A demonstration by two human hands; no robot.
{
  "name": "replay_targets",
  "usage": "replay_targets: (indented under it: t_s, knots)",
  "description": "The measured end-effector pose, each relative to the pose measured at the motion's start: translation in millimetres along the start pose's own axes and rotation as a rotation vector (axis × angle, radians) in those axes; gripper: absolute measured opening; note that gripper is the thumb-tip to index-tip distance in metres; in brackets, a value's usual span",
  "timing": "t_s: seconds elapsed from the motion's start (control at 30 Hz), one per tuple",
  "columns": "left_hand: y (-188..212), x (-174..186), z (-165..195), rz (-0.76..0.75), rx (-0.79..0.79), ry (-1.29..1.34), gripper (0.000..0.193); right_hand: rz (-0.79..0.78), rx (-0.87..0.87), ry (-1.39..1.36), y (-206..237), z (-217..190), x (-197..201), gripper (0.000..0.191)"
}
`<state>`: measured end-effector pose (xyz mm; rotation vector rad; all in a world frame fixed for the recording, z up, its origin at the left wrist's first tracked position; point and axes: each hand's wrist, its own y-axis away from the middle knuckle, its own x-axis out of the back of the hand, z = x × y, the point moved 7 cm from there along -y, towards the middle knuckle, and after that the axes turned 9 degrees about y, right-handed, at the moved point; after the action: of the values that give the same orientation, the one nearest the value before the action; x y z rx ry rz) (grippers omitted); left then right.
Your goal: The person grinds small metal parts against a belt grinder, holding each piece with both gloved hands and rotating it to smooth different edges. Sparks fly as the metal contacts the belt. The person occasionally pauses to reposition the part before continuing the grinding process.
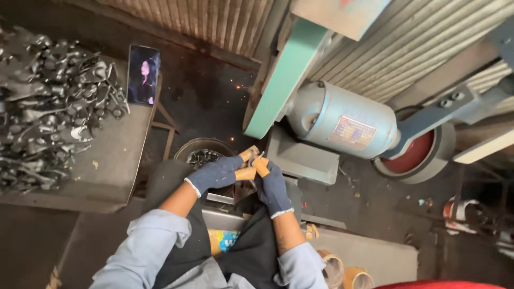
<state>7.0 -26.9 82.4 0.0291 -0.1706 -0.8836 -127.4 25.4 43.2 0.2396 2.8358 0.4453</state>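
Both my hands wear dark blue knit gloves with orange fingertips. My left hand (217,174) and my right hand (274,187) meet at the lower end of a green sanding belt (284,77), pinching a small metal piece (257,159) between the fingertips. The piece is mostly hidden by the fingers. A few sparks (235,85) fly to the left of the belt. The belt runs on a grey-blue motor (342,120) with a red-faced wheel (415,152).
A heap of dark metal scissor-like blanks (48,107) lies on a bench at the left, with a phone (143,74) propped at its edge. A round bowl of dark pieces (202,155) sits below my left hand. Tape rolls (342,273) lie bottom centre.
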Motion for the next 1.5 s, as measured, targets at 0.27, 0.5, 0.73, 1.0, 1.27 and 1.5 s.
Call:
replay_targets:
  t_s: [0.27, 0.5, 0.73, 1.0, 1.27, 1.5]
  knots:
    - [-19, 29, -86, 0.663, 0.188, -0.178, 0.032, 0.169, -0.189, 0.524, -60, 41, 5, 0.031]
    - [-45, 3, -73, 0.507, 0.187, -0.122, 0.043, 0.168, -0.064, 0.127, -45, 35, 39, 0.031]
    - [-42, -15, -65, 0.275, -0.131, 0.633, 0.023, 0.372, 0.090, 0.449, -47, 13, 41, 0.038]
    - [18, 79, -13, 0.357, -0.109, -0.337, 0.044, 0.347, 0.106, 0.968, -26, 3, 21, 0.040]
    - [180, 291, -91, 0.812, 0.420, -1.554, 0.007, -0.104, 0.097, 0.946, 22, -9, -77, 0.043]
    - [200, 211, -40, 1.084, -0.029, -0.134, 0.029, -0.330, -0.092, 0.842, 45, -4, -128, 0.044]
